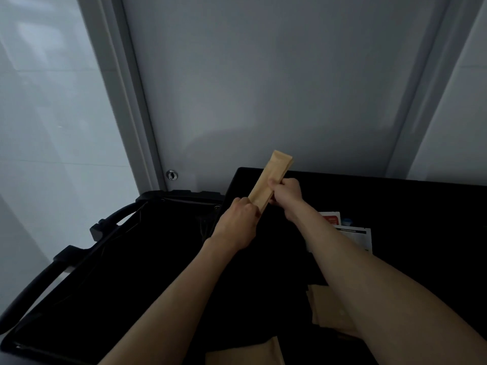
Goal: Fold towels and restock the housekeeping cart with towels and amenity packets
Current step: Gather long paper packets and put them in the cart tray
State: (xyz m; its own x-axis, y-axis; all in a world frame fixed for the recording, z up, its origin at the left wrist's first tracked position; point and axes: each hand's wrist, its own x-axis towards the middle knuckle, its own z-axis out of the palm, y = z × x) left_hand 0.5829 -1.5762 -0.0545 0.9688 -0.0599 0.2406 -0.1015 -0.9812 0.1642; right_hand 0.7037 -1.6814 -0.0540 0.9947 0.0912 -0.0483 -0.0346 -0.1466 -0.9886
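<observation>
Tan packets (271,177) clenched in both hands' fingers (275,183), long axis up-right.

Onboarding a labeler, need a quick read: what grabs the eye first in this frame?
The tan packet stack, held up at centre against the grey door, stands out most: the left hand grips its lower end and the right hand its middle. Below is the black cart, with its dark open bag to the left. More tan packets lie low right, under the right forearm.
</observation>
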